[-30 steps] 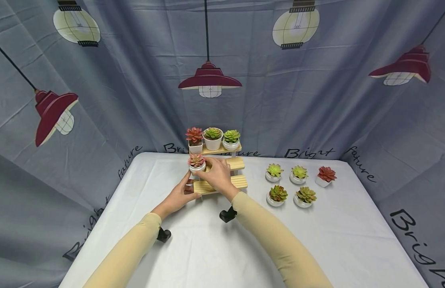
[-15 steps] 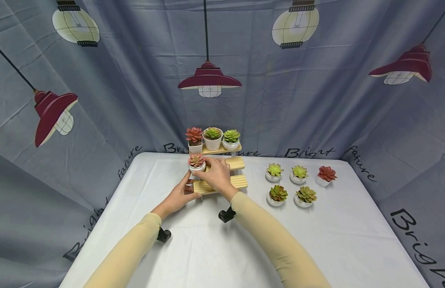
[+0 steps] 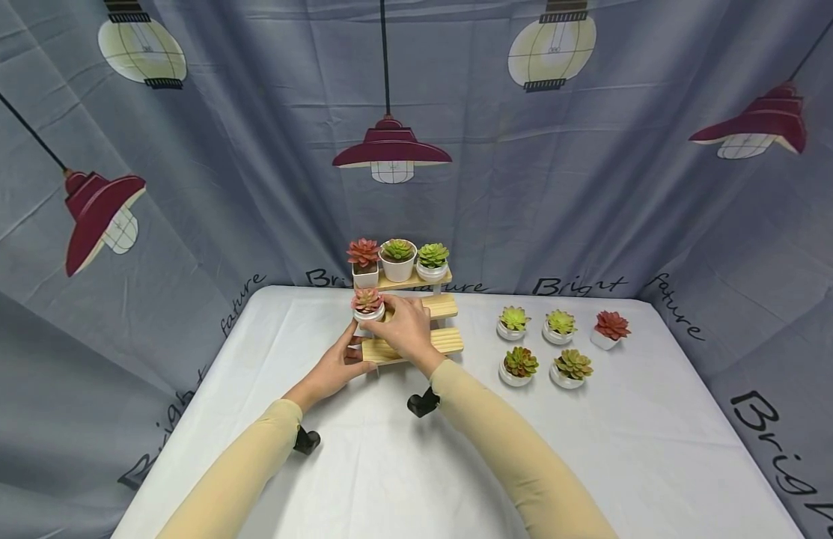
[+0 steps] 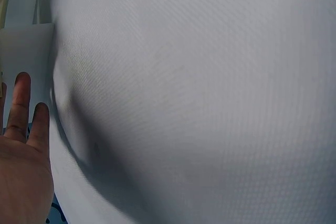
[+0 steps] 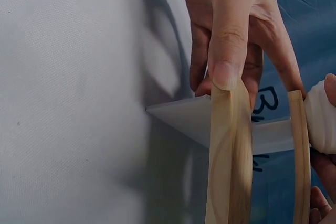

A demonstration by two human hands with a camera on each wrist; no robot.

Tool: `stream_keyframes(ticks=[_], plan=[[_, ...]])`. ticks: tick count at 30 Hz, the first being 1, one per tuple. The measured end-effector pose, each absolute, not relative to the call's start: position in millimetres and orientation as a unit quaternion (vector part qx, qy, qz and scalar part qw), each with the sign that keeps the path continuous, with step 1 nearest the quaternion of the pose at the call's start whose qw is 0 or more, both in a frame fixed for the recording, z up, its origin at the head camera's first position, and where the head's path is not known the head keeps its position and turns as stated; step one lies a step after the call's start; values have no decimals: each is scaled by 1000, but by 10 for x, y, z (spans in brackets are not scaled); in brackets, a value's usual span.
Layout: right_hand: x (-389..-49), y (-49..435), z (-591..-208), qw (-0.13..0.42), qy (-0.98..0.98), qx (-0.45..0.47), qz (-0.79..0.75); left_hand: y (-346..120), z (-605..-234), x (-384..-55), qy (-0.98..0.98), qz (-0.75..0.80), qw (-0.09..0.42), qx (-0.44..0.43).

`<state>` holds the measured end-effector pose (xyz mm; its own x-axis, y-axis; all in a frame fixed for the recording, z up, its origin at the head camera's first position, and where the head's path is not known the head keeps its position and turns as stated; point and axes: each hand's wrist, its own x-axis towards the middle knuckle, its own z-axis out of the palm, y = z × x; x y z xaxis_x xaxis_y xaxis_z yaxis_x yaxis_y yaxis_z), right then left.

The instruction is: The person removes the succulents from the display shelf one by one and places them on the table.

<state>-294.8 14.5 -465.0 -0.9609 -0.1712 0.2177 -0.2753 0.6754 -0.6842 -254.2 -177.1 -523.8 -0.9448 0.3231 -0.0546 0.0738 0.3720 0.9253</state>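
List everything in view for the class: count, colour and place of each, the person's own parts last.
Curtain: 1, grey-blue with printed lamps and lettering, at the back
Tablecloth: 1, white, in front of curtain
Stand: 1, pale wood, white supports, on tablecloth
Top-tier succulents: 3, one red, two green, white pots, on stand
Pink succulent: 1, pink, white pot, left end of middle tier
Loose succulents: 5, one red, four green, white pots, right of stand
Wrist devices: 2, black, one per wrist
Sleeves: 2, pale yellow, on forearms
Left hand: 1, bare, touching stand's left end
Right hand: 1, bare, pinching pink succulent's pot
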Motion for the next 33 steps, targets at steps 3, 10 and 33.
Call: stream_keyframes(ticks=[3, 10, 33], plan=[[-2955, 143, -4653, 70, -916, 119, 376, -1762, -5245, -2545, 820, 548, 116, 118], [-2960, 143, -4665, 69, -919, 115, 371, -1753, -5258, -2564, 821, 547, 113, 116], [-2839, 380, -4466, 64, -890, 123, 434, -1762, -5238, -2557, 827, 536, 98, 137]])
